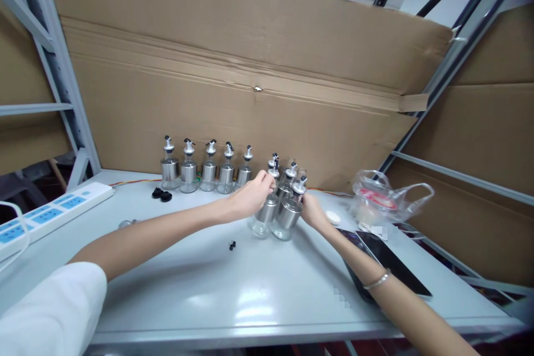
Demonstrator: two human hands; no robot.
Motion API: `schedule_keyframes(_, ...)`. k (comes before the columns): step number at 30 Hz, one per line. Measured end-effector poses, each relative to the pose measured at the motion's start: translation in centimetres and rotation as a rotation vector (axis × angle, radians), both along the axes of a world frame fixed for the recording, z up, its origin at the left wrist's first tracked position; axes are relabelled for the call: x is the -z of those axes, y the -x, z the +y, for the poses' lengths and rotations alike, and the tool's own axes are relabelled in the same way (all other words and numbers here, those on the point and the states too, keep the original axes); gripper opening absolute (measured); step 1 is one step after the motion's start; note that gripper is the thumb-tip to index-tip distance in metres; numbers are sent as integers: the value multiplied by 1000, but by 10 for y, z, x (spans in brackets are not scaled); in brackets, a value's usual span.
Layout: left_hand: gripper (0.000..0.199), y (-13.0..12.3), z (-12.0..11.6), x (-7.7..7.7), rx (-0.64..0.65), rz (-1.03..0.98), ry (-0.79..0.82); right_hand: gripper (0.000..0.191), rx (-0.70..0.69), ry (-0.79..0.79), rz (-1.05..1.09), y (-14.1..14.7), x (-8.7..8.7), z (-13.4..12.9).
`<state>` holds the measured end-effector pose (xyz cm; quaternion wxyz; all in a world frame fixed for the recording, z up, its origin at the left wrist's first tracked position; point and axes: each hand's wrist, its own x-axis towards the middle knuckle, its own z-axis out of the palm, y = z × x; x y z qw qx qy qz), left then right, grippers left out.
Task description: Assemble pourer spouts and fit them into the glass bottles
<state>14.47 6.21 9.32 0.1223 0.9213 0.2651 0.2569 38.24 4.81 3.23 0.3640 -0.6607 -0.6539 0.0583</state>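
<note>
Glass oil bottles with steel sleeves and pourer tops stand in a close group in front of me. My left hand (pixel 259 188) is closed at the neck of the front-left oil bottle (pixel 266 211), just below its pourer. Against the right side of the front-right oil bottle (pixel 288 214) is my right hand (pixel 314 212), its fingers curled in behind the neck and partly hidden. More bottles of this kind, such as an oil bottle (pixel 287 178), show behind these two, partly covered.
Several matching oil bottles (pixel 188 175) line the cardboard back wall (pixel 233 117). Black caps (pixel 162 194) and small black pieces (pixel 232 245) lie on the grey table (pixel 217 300). A power strip (pixel 54 217) is left; a plastic bag (pixel 375 200) and dark tablet-like panels (pixel 392 261) are right.
</note>
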Motion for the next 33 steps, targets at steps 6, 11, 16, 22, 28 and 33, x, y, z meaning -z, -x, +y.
schedule_keyframes(6,18,-12,19,14,40,-2,-26,16,-12,30,93,2,8,15)
schedule_keyframes(11,18,-17,39,17,24,-34,-6,21,-51,31,163,2,13,21)
schedule_keyframes(16,25,-16,49,22,36,-40,10,19,-50,-6,209,0,16,22)
schedule_keyframes(22,68,-22,51,41,-72,-252,134,22,97,-210,262,-8,2,15)
schedule_keyframes(28,116,-25,57,40,-190,-247,673,21,242,-245,416,-43,-30,49)
schedule_keyframes(33,116,-21,59,33,-93,-241,775,24,177,50,514,-64,-20,76)
